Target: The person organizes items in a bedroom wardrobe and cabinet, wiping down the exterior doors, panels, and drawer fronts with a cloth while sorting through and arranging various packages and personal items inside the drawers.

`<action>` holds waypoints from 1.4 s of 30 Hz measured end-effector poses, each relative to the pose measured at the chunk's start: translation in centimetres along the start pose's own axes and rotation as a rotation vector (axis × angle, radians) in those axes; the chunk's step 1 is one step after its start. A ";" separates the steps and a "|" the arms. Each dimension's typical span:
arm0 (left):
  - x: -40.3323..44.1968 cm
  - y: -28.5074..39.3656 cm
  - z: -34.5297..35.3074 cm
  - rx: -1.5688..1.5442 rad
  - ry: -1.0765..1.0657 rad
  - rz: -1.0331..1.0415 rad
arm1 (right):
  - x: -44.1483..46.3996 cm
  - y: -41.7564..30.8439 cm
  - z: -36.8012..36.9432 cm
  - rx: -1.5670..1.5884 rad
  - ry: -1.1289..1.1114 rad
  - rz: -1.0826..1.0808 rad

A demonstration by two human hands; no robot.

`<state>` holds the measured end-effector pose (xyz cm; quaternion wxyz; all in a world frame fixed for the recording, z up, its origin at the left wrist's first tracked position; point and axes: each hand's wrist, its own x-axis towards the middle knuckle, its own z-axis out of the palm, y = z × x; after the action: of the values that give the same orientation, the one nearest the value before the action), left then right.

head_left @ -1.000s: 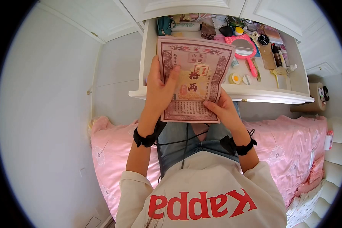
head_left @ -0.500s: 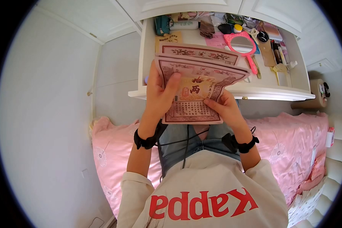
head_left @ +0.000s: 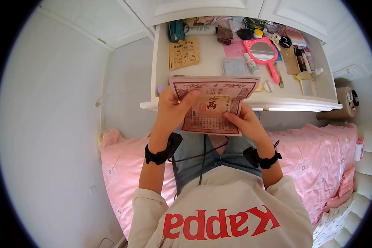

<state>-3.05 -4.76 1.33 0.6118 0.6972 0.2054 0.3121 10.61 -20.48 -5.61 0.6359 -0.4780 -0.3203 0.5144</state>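
A folded printed paper (head_left: 213, 118) with a dark red ornate border, Chinese characters and a yellowish centre is held in front of my lap. My left hand (head_left: 172, 108) grips its left side, thumb across the face, other fingers hidden behind. On the right edge, my right hand (head_left: 249, 120) pinches it with the thumb in front. The paper's top edge overlaps the front of an open white drawer (head_left: 299, 100). Inside the drawer lie a pink hand mirror (head_left: 263, 51), a yellow Hello Kitty packet (head_left: 184, 53), a clear flat case (head_left: 234, 66) and a small white bottle (head_left: 251, 63).
Further back in the drawer are a teal pouch (head_left: 177, 31), a white tube (head_left: 200, 30) and several cosmetic items. Pink bedding (head_left: 314, 159) spreads on both sides of my legs. A tan bin-like container (head_left: 342, 101) stands right of the drawer. Black bands circle both wrists.
The paper's raised upper part has come down and folded together, so the sheet looks shorter. The packet, clear case and small bottle in the drawer now show. Both hands keep their hold.
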 end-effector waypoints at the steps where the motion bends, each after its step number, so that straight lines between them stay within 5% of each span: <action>1: 0.0 -0.1 -0.1 0.020 0.014 -0.004 | 0.1 0.0 -0.1 0.004 -0.021 0.020; 12: 1.3 -2.5 0.7 -0.116 0.362 -0.130 | 0.5 -0.6 1.4 0.342 0.117 -0.162; 19: 1.5 -4.5 -0.3 -0.144 0.358 -0.165 | -0.2 0.9 0.5 0.305 -0.050 -0.215; 28: 1.4 -5.9 -0.7 -0.155 0.332 -0.143 | -0.5 0.7 1.1 -0.091 0.032 -0.098; 34: 1.0 -4.8 -0.2 -0.414 0.331 -0.284 | 0.3 0.8 1.6 -0.049 0.163 -0.202; 42: 0.4 -3.9 0.3 -0.522 0.349 -0.391 | 1.0 1.3 2.3 0.143 0.315 -0.080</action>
<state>-2.21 -4.04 -2.47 0.7727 0.4016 0.3494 0.3456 8.35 -18.85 -6.10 0.7304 -0.4931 -0.1982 0.4290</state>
